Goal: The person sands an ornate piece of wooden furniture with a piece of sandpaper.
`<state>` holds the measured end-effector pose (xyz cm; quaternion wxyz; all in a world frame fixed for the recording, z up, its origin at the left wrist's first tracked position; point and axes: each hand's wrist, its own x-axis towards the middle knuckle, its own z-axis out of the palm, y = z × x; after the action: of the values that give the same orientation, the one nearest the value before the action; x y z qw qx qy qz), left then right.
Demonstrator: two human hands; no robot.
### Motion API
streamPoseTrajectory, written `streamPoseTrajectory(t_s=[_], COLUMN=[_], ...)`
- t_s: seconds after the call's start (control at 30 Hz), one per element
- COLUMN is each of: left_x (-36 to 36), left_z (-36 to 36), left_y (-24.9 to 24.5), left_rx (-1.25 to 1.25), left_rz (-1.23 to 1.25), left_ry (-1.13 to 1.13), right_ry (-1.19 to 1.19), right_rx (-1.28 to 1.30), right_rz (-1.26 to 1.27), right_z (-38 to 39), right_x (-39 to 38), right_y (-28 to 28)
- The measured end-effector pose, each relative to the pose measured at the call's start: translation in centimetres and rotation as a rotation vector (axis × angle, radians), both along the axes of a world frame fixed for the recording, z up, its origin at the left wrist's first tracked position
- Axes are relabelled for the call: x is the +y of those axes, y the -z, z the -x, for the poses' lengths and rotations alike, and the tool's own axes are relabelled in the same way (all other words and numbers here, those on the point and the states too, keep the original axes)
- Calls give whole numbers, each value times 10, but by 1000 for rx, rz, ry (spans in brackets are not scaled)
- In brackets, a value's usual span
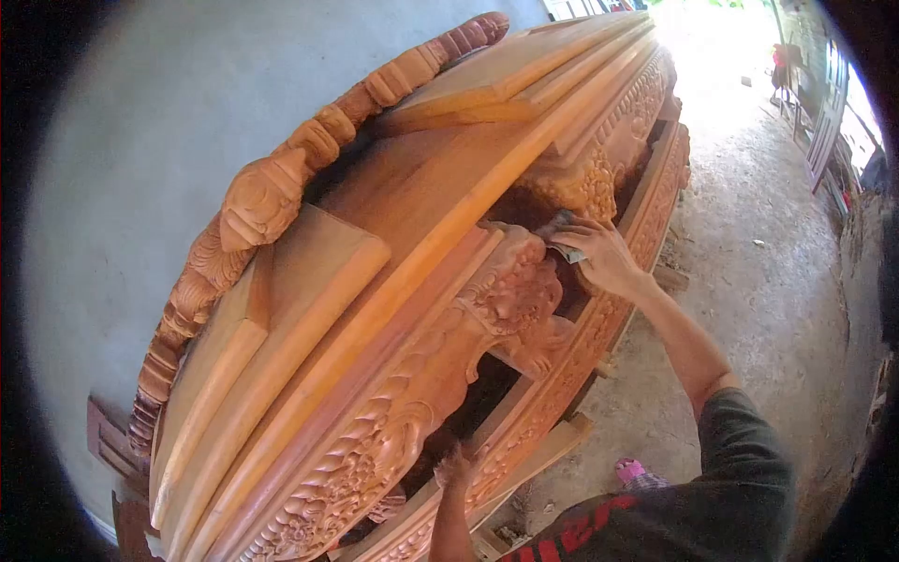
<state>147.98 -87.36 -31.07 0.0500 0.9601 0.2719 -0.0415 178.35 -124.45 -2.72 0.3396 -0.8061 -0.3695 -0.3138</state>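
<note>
A large carved wooden piece of furniture point(440, 215) with a flat top and ornate sides fills the middle of the head view. My right hand point(599, 251) is closed around a folded grey sheet of sandpaper point(568, 251). It presses into the gap beside a carved lion-like leg point(520, 281), just below a carved cluster point(585, 183). Lower down, my left hand point(454, 465) is at the carved lower rail point(524, 436), near the opening under the apron point(365, 459). Its fingers are small and blurred there, and I cannot tell how they are bent.
A carved, curving wooden backrest point(272, 192) rises along the far edge, in front of a grey wall point(169, 169). Wooden blocks point(552, 450) lie under the rail. Concrete floor point(749, 290) runs along the right side, with panels point(824, 140) leaning at the far right.
</note>
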Motion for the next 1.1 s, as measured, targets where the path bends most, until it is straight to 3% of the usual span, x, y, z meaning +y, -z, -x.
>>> streamPoseTrajectory(t_s=[0.03, 0.13, 0.23, 0.3, 0.43, 0.5, 0.57, 0.63, 0.7, 0.77, 0.9, 1.0, 1.1], left_x=[-2, -22, -18, -3, -29, -33, -17, -2, -6, -17, -1, -22, -31], left_z=[0, -5, -3, -2, -1, -2, 2, -1, -5, 1, 6, -1, -6], left_y=[-7, -42, -38, -14, -40, -47, -25, -7, -17, -18, -4, -34, -47], left_rx=[6, 152, 164, 81, -53, 25, 71, -36, 3, 111, 71, 87, 170], left_rz=[-2, 36, 34, 135, 12, -38, -43, 10, -67, -143, -116, -71, -74], left_ry=[6, -28, -43, -79, 5, -79, -115, 0, -26, -102, -81, -97, -157], right_ry=[-7, -283, -259, -175, -148, -257, -395, -445, -488, -424, -195, -153, -198], right_rx=[98, 4, 65, -158, -162, -70, 145, 215, 259, -107, -183, -249, -194], right_rz=[-13, -287, -213, -222, -378, -370, -23, -43, -46, -403, -439, -315, -194], right_z=[-1, 21, 32, 20, 41, 67, 89, 103, 81, 72, 47, 47, 61], right_x=[-4, 17, 40, 50, 61, 57, 36, 15, 8, 2, 33, 71, 62], right_y=[2, -18, -13, 16, 100, 156, 205, 232, 208, 123, 26, 49, 108])
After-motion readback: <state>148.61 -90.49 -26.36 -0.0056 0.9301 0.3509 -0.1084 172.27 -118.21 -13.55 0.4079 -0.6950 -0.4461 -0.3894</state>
